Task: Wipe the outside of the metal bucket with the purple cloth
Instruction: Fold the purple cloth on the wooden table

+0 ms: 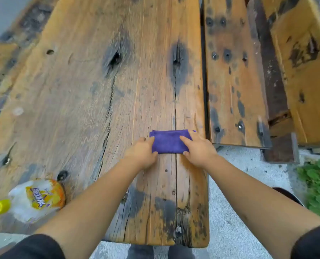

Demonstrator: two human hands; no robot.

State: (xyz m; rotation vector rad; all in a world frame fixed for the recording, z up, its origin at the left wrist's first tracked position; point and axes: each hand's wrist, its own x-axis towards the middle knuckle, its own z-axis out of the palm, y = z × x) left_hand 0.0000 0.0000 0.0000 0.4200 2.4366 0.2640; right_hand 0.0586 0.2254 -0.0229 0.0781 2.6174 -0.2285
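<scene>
A folded purple cloth (169, 141) lies flat on the worn wooden table (91, 94), near its right edge. My left hand (143, 154) holds the cloth's left end, thumb and fingers pinching it. My right hand (197, 149) rests on the cloth's right end, with fingers over the top and thumb at the near edge. No metal bucket shows clearly; only a dark curved rim (288, 196) peeks out behind my right forearm on the ground.
A plastic bottle (30, 200) with a yellow cap and orange label lies on the table at the near left. A second plank surface (234, 81) and more timber stand to the right. Concrete ground and green plants (318, 186) lie at the right.
</scene>
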